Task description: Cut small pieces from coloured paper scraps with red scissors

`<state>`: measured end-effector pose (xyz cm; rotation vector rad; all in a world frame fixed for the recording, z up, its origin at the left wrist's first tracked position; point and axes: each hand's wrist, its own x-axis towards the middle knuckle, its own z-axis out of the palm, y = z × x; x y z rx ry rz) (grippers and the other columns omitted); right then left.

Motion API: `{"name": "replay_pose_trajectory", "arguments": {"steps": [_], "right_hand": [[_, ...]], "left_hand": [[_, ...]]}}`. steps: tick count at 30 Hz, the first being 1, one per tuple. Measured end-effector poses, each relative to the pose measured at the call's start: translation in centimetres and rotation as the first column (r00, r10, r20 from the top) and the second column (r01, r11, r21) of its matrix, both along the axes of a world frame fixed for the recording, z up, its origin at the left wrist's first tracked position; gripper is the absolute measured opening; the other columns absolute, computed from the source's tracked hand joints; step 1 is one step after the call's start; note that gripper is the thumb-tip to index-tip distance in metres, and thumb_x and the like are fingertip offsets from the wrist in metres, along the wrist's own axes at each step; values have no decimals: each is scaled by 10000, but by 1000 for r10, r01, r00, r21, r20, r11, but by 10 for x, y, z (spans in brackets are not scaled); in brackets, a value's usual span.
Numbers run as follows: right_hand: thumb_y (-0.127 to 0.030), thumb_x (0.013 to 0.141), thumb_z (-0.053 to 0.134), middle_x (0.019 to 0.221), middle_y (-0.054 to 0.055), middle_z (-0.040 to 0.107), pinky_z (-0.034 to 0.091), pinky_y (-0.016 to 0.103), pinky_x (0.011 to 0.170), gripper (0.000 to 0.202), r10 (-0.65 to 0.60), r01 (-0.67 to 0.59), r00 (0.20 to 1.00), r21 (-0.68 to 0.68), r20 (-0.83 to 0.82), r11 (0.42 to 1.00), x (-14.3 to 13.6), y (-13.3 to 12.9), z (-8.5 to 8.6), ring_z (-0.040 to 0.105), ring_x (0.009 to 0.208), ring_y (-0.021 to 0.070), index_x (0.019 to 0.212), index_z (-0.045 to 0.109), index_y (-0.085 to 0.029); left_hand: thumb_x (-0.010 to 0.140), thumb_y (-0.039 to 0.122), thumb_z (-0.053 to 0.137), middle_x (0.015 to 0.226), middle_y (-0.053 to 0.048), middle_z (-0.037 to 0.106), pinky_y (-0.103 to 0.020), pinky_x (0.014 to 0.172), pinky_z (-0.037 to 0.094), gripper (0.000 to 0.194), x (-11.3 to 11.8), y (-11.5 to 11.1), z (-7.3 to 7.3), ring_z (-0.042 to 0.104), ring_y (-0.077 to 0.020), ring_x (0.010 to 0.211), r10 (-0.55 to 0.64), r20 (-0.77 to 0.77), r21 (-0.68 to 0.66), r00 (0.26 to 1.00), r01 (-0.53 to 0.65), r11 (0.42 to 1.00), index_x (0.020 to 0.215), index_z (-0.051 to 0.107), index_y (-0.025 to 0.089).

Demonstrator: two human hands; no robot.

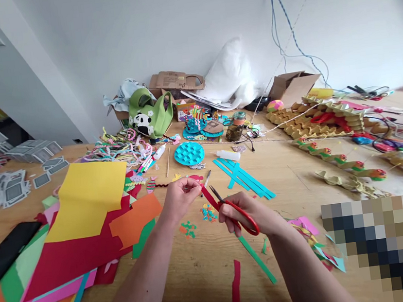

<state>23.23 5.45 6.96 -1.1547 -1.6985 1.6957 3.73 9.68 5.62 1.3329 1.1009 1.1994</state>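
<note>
Cardboard packaging point(175, 80) bears tiny, unreadable print beyond the red-handled scissors point(246, 214).

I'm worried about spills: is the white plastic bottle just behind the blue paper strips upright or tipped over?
Tipped over: the white plastic bottle lies on its side, its length along the wooden tabletop.

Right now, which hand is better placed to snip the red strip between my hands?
Probably your right hand: it holds the red-handled scissors close beside the red strip, while your left hand pinches one end of that strip.
</note>
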Motion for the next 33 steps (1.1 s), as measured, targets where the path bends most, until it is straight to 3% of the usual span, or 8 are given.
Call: {"name": "replay_pose_trajectory", "arguments": {"steps": [3, 10, 18, 26, 33], "right_hand": [[-684, 737, 602, 510, 15, 587, 400, 183, 376, 562, -13, 16, 999, -68, 43, 998, -5, 3, -6, 545, 395, 98, 691, 581, -124], [-685, 733, 601, 505, 9, 588, 389, 171, 369, 560, -13, 18, 998, -82, 60, 997, -6, 4, -8, 548, 390, 92, 674, 573, -129], [-695, 743, 580, 500, 9, 586, 388, 171, 363, 570, -21, 26, 998, -80, 65, 996, -6, 4, -10, 550, 384, 93, 672, 572, -129], [-718, 728, 574, 497, 17, 597, 398, 180, 366, 594, -43, 46, 999, -103, 32, 994, -7, 3, -8, 553, 382, 99, 685, 586, -125], [-694, 770, 549, 503, 15, 610, 358, 176, 347, 574, -80, 79, 997, -86, -18, 993, -11, 3, -15, 550, 373, 97, 704, 595, -126]], "left_hand": [[665, 241, 680, 768, -54, 684, -260, 697, 474, 98, 2, -3, 2, 622, -165, 764, -73, 43, -26, 996, 74, 997, 640, 653, 150], [657, 252, 693, 824, -65, 673, -265, 699, 489, 115, 2, -3, 0, 609, -166, 801, -109, 140, -89, 984, 122, 989, 648, 659, 142], [666, 263, 693, 814, -58, 668, -297, 705, 499, 132, 5, -3, -2, 603, -147, 708, -126, 155, -100, 980, 143, 985, 679, 658, 137], [658, 242, 716, 744, -32, 656, -273, 678, 478, 134, 7, -5, -3, 591, -120, 648, -101, 256, -115, 961, 134, 984, 703, 654, 132], [621, 216, 735, 742, -3, 641, -262, 662, 479, 145, 20, -10, -2, 589, -100, 624, -25, 486, -207, 873, 142, 968, 673, 627, 135]]}}
